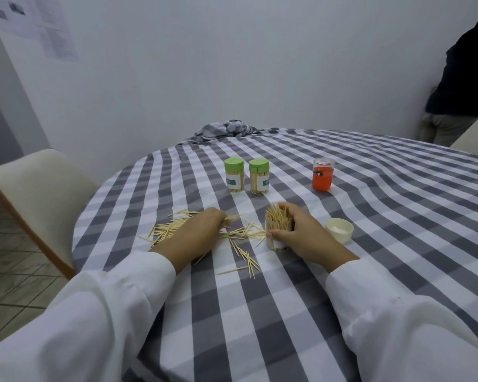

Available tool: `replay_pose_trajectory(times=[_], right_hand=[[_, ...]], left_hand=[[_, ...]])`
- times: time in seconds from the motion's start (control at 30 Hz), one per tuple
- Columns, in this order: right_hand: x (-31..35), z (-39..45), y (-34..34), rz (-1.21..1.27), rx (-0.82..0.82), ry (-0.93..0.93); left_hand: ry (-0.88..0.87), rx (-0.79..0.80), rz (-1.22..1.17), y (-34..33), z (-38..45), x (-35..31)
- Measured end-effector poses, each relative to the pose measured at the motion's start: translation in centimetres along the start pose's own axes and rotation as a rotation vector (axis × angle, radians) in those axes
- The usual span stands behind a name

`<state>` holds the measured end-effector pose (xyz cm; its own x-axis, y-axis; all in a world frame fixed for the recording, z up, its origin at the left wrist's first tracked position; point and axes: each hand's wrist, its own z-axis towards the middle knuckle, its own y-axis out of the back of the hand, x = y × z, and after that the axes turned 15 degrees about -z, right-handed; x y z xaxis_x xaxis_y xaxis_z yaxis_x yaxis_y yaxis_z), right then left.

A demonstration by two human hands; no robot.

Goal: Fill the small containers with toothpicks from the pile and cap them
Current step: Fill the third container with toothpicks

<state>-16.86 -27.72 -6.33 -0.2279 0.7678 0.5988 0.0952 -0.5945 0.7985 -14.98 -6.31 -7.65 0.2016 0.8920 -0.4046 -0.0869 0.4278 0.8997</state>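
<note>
The right hand (301,232) is wrapped around an open toothpick container (278,230) standing upright on the table (398,216), thumb on its near side and fingers curled over the far side; the container is packed with toothpicks whose tips bristle out of its mouth. At nine o'clock from it lies the toothpick pile (243,234), scattered loosely over the gray-and-white checked tablecloth, with more strays trailing toward six o'clock. The left hand (196,230) rests on the pile with fingers curled down, pinching a small bunch of toothpicks at its fingertips. Both arms wear white sleeves (94,312).

At three o'clock from the open container, just beside the right hand, a cream-white cap (340,230) sits with its hollow side up. At twelve o'clock, farther across the table, two filled containers stand side by side, each closed with a green cap: the left capped container (234,175) and the right capped container (259,176), near each other but apart. At two o'clock stands a clear container with an orange-red label (323,177), lid on.

A cream chair (39,194) sits at the table's nine o'clock edge. A person in dark clothing (464,78) stands by the wall at the far two o'clock corner.
</note>
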Motion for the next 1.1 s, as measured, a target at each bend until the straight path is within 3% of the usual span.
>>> replay_pose_trajectory(times=[0.3,0.47,0.67,0.93,1.1], right_hand=[[0.7,-0.3,-0.1,-0.018,0.006,0.024],[0.7,-0.2,-0.3,-0.029,0.014,0.017],[0.8,0.0,-0.5,-0.011,0.003,0.020],[1.0,0.0,-0.7,0.005,-0.004,0.023],[1.1,0.1,-0.7,0.005,0.002,0.033]], left_hand=[[0.064,-0.455,-1.051,0.3,0.9,-3.9],[0.087,-0.461,-1.660,0.4,1.3,-7.2],[0.091,-0.385,-1.732,-2.0,1.1,-7.6],[0.033,-0.288,-1.298,-3.4,0.6,-7.4],[0.034,-0.178,-1.159,-3.4,0.6,-7.0]])
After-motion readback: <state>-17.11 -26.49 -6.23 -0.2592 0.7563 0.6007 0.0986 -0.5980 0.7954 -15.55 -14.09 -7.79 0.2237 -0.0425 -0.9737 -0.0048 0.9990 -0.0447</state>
